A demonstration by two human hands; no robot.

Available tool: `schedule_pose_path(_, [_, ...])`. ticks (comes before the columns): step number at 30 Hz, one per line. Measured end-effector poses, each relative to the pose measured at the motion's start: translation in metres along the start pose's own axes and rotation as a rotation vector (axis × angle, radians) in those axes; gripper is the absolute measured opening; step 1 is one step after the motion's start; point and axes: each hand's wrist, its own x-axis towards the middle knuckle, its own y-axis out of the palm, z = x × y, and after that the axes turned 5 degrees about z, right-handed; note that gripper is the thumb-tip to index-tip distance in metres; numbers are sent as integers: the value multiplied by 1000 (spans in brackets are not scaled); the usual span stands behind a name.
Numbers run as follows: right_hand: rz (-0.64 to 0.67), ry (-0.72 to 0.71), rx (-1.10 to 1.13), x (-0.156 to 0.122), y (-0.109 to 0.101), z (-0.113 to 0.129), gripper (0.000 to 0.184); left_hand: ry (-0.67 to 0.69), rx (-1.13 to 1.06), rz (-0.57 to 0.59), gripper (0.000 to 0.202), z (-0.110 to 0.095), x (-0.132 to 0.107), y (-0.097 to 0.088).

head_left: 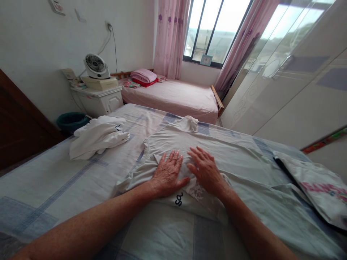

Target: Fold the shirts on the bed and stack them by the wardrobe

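A pale grey-white garment (173,139) lies spread across the bed in front of me, its cloth creased in places. Part of it is folded over, and dark lettering and a light print show near my wrists. My left hand (169,171) rests flat on the cloth with fingers stretched out. Beside it, my right hand (203,168) is over the same garment, palm down, fingers extended; whether its whole palm touches is hard to tell. Neither hand grips anything.
A crumpled white garment (99,137) lies at left on the checked bedsheet (67,187). At right is a white printed garment (320,184) with a black edge. Beyond are a pink bed (173,94), a nightstand (100,99) with a fan (95,65), a bin (72,121) and a wardrobe (292,94).
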Motion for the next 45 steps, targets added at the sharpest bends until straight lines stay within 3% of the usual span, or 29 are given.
schedule_pose_path(2, [136, -6, -48, -6, 7, 1, 51, -18, 9, -8, 83, 1, 0, -1])
schedule_pose_path(6, [263, 228, -140, -13, 11, -24, 62, -105, 57, 0, 83, 11, -3, -7])
schedule_pose_path(9, [306, 301, -176, -23, 4, -62, 64, -206, 93, 43, 78, 28, -7, -14])
schedule_pose_path(13, [319, 509, -245, -45, -10, -136, 61, -223, 114, 136, 67, 65, 1, -36])
schedule_pose_path(16, [279, 643, -269, -57, -18, -191, 62, -195, 114, 119, 57, 94, 29, -56])
schedule_pose_path(18, [241, 590, -248, -60, -19, -218, 62, -137, 105, 36, 56, 107, 56, -62])
schedule_pose_path(21, [248, 456, -174, -61, -16, -249, 61, -14, 116, -23, 56, 119, 93, -54])
schedule_pose_path(25, [202, 655, -178, -61, -18, -292, 59, -40, 92, 54, 58, 129, 119, -33])
schedule_pose_path(28, [169, 699, -175, -56, -25, -319, 54, -121, -61, 3, 49, 136, 136, -35])
schedule_pose_path(33, [225, 538, -176, -31, -33, -323, 60, -339, -259, -18, 41, 139, 182, -51])
schedule_pose_path(37, [284, 595, -202, -19, -40, -309, 38, -437, -395, 24, 40, 133, 206, -51])
schedule_pose_path(41, [198, 622, -239, -19, -51, -299, 31, -425, -689, 94, 41, 117, 205, -57])
schedule_pose_path(45, [56, 645, -241, -34, -74, -282, 36, -335, -955, 72, 50, 106, 182, -83])
